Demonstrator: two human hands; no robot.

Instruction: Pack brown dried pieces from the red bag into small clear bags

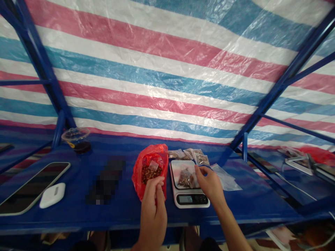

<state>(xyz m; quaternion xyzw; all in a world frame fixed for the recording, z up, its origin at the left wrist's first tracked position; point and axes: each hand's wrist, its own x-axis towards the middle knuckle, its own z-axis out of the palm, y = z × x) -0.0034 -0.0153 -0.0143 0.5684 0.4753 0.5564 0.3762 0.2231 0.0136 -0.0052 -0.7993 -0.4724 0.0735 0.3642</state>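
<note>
Left hand: held over the near edge of the red bag; grip hidden. Right hand: held apart, just right of the small bag on the scale; pinch cannot be told. Risk: reading could be skewed if the pan is pressed.

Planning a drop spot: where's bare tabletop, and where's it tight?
Bare: blue tabletop right of the clear bags; also between the cup and the red bag. Crowded: around the scale: packets behind, right hand at its right edge, left hand at the red bag alongside.
</note>
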